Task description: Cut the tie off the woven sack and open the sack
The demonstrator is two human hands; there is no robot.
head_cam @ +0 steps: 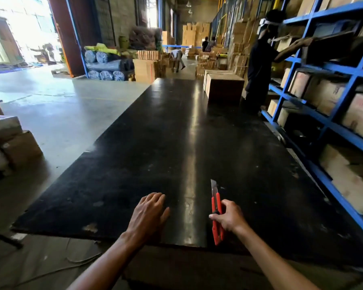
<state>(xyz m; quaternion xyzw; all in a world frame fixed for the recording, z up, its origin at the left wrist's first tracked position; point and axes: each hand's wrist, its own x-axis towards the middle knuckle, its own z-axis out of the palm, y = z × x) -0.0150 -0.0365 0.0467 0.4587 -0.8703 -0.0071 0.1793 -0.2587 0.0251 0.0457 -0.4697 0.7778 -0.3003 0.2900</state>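
Note:
A red utility knife [215,208] with its blade pushed out lies along the near edge of a long black table [176,143]. My right hand [228,216] grips the knife's handle, blade pointing away from me. My left hand [149,212] rests flat on the table to the left of the knife, fingers apart and holding nothing. No woven sack or tie shows anywhere on the table.
A cardboard box [223,87] stands at the table's far right end. Blue shelving [323,114] full of boxes runs along the right, with a person [260,59] reaching into it. More boxes [13,141] stack on the floor at left. Other people work far down the aisle.

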